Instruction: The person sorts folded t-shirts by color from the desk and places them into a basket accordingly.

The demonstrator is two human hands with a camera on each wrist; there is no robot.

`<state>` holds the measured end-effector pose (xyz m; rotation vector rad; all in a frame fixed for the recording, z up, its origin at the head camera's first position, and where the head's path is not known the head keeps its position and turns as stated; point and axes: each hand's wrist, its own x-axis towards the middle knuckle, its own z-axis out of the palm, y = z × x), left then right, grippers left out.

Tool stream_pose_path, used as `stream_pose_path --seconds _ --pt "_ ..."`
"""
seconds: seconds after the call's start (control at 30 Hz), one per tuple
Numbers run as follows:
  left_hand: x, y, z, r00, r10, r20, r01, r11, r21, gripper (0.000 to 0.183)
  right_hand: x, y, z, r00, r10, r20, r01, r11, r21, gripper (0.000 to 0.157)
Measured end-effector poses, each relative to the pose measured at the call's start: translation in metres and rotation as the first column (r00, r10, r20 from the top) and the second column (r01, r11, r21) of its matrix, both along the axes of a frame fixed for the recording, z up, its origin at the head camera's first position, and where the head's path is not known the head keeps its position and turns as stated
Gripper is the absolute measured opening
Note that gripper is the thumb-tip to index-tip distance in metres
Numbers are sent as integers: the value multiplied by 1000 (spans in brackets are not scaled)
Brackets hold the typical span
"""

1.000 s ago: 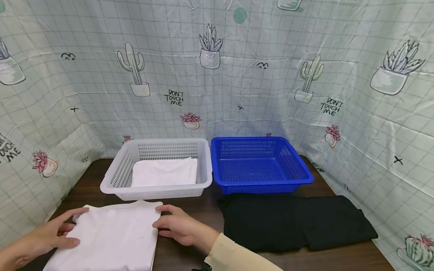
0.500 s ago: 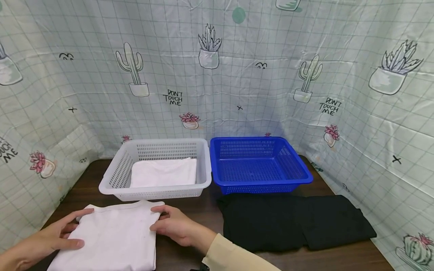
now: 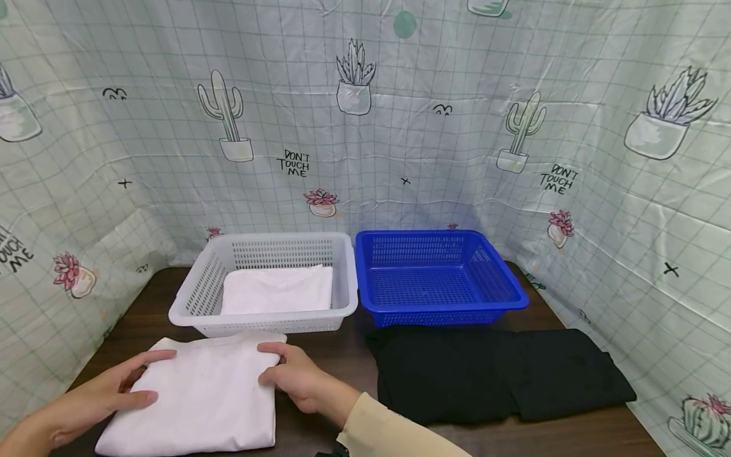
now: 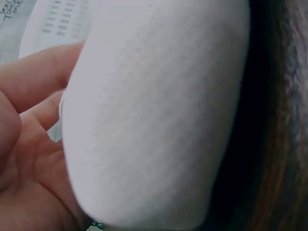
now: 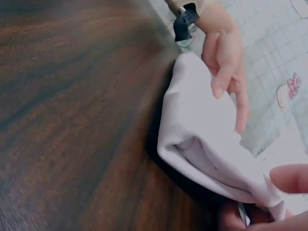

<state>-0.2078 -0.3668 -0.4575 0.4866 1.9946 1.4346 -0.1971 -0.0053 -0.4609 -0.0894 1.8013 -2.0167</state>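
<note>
A folded white T-shirt [image 3: 200,400] is held between both hands at the front left of the table in the head view. My left hand [image 3: 105,397] grips its left side, index finger and thumb on top. On the opposite side, my right hand [image 3: 299,381] pinches the far right corner. Layered folds of the T-shirt [image 5: 197,113] show in the right wrist view, with a dark shadow beneath. White cloth fills most of the left wrist view and hides several fingertips of the left hand [image 4: 36,163].
Behind the hands stands a white basket [image 3: 347,279] with another folded white garment [image 3: 276,291] inside. A blue basket [image 3: 442,308] sits beside it. Folded black clothing [image 3: 445,374] lies on the dark wooden table [image 3: 325,352] at right. A patterned curtain [image 3: 400,146] encloses the table.
Both hands have shifted the white T-shirt slightly right and toward the white basket. Its near edge has come into view. The baskets and black clothing have stayed in place.
</note>
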Motion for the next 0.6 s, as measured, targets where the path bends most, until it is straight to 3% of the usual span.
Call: stream_pose_path --seconds 0.2,0.6 --pt "4 6 -1 999 49 -7 -49 997 -56 58 1 2 -1 997 70 35 -69 997 -28 71" --pt "0 27 -4 1000 10 -23 -11 1000 -20 64 1 7 -8 998 32 -61 -30 999 38 69"
